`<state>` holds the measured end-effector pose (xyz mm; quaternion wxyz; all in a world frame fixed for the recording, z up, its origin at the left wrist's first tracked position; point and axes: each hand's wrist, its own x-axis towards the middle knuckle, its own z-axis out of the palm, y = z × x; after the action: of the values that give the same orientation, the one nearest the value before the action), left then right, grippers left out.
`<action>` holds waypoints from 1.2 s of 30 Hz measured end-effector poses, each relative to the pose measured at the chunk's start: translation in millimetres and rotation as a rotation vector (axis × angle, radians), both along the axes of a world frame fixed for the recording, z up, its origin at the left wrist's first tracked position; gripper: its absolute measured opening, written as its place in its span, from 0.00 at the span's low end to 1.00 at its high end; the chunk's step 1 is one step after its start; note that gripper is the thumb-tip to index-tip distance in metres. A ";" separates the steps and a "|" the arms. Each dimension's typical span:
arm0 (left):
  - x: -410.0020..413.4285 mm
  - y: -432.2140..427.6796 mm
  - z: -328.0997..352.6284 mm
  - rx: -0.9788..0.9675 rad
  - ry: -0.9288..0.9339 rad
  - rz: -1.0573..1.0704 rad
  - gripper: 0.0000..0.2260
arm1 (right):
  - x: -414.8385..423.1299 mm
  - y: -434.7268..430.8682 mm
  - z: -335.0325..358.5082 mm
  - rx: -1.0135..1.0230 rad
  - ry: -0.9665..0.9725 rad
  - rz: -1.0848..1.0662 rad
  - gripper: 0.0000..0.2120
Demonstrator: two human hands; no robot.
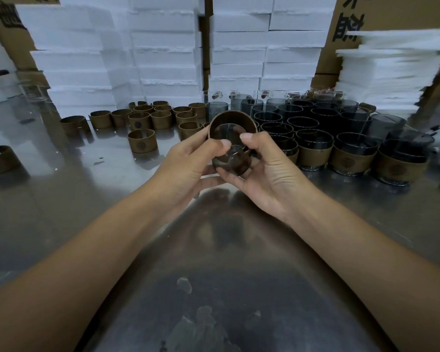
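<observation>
Both hands hold one smoky glass (235, 162) just above the steel worktop (87, 199), in the middle of the view. The glass lies tilted, one end facing the camera, with a brown sleeve (233, 114) around its far part. The left hand (188, 161) and right hand (267, 168) each curl round it, thumbs on top and fingers beneath. Loose sleeves (160, 119) stand behind on the left, and sleeved glasses (351, 153) crowd the right. White foam boxes (163, 47) are stacked at the back.
</observation>
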<state>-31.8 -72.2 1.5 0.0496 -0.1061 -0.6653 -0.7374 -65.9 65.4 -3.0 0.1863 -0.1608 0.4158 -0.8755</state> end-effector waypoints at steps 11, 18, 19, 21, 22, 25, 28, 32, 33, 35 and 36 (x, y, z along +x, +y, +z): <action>1.9 -2.4 2.1 0.048 -0.013 0.023 0.08 | 0.7 4.5 3.1 0.030 0.000 0.002 0.05; 3.7 2.1 3.9 0.088 -0.031 0.046 0.07 | 2.1 5.0 5.8 0.069 -0.025 -0.026 0.14; 3.7 2.2 3.9 0.092 -0.035 0.052 0.08 | 2.1 4.8 5.4 0.069 -0.029 -0.031 0.14; 3.7 1.5 3.9 0.103 -0.039 0.065 0.08 | 1.8 4.5 4.7 0.060 -0.044 -0.044 0.13; 3.5 0.7 4.1 0.105 -0.040 0.067 0.08 | 1.6 4.3 4.4 0.054 -0.050 -0.047 0.14; 2.3 -1.2 4.0 0.115 -0.044 0.072 0.07 | 1.8 3.1 3.4 0.041 -0.045 -0.038 0.13; 1.5 -1.8 4.0 0.155 -0.010 0.098 0.07 | 2.4 1.5 3.2 0.062 -0.031 -0.022 0.15; -0.5 -6.0 3.5 0.180 0.023 0.062 0.09 | 2.5 2.1 4.2 0.237 -0.035 -0.052 0.33; -1.5 -8.5 2.6 0.160 0.004 0.034 0.09 | 2.9 2.8 4.4 0.266 -0.029 -0.055 0.35; -3.1 -14.2 0.9 0.104 -0.050 -0.020 0.11 | 4.4 3.6 5.4 0.287 -0.027 -0.062 0.34; -3.9 -17.0 -0.1 0.082 -0.070 -0.038 0.12 | 5.6 3.8 6.1 0.294 -0.029 -0.064 0.34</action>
<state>-35.7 -89.2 1.3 0.0167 -0.0907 -0.6337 -0.7681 -60.3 69.2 3.1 0.1861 -0.1057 0.5415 -0.8130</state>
